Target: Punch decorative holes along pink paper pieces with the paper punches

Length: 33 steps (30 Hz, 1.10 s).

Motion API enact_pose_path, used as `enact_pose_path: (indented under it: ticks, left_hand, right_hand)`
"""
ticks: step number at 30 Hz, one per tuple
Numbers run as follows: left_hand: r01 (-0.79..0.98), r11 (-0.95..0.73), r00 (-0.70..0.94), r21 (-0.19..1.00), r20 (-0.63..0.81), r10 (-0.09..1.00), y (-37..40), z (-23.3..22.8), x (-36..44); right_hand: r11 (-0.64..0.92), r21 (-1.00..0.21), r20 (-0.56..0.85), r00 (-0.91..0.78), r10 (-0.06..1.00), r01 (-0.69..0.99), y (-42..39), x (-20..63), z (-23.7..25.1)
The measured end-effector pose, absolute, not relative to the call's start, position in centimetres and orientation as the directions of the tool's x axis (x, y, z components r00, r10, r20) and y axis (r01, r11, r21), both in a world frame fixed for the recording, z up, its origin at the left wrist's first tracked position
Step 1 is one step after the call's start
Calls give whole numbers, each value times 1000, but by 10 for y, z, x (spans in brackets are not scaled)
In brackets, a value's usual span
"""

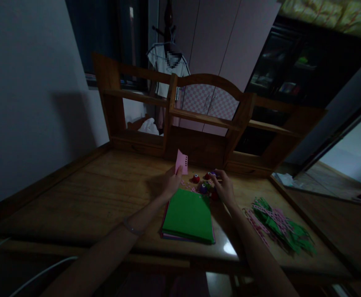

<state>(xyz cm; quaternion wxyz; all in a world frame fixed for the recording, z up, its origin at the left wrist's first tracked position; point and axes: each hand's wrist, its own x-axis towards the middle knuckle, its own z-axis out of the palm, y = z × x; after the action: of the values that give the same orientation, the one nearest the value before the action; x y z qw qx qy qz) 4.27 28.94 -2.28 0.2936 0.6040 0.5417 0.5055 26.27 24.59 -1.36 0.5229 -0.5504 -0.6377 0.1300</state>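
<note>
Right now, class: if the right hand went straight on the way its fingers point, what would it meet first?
The right hand points away and slightly left, toward the small round punches it already reaches. Past them, probably the wooden shelf back, though depth is unclear.

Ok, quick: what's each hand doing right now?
Left hand: closed on a pink paper strip, held upright.
Right hand: over the small punches, fingers touching them; grip cannot be told.

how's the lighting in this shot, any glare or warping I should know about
Head view: dim overall, colours muted; one glare patch on the desk edge by the green paper stack. Wide-lens warping bends the shelf and walls near the borders. The left hand with its pink strip and the right hand over small punches are murky, details soft.
</note>
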Motion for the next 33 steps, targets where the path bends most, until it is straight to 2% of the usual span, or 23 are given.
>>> enact_pose_path:
  ticks: [9,18,25,30,33]
  left_hand:
    - [375,-199,-98,905,252,963,286,-16,42]
    - [385,-239,-106,891,300,948,294,-27,42]
    - [429,-247,-91,869,313,945,294,-26,41]
    - [410,-211,-106,887,276,955,291,-22,41]
    - [405,-210,-109,890,275,955,289,-18,41]
  right_hand:
    - [324,-688,493,91,865,649,252,269,-23]
    - [310,-658,507,100,856,686,255,270,-27]
    - [317,-685,606,272,748,656,245,271,-11]
    - [296,-750,590,398,702,591,245,277,-8]
    - [270,-740,584,391,711,616,245,278,-8]
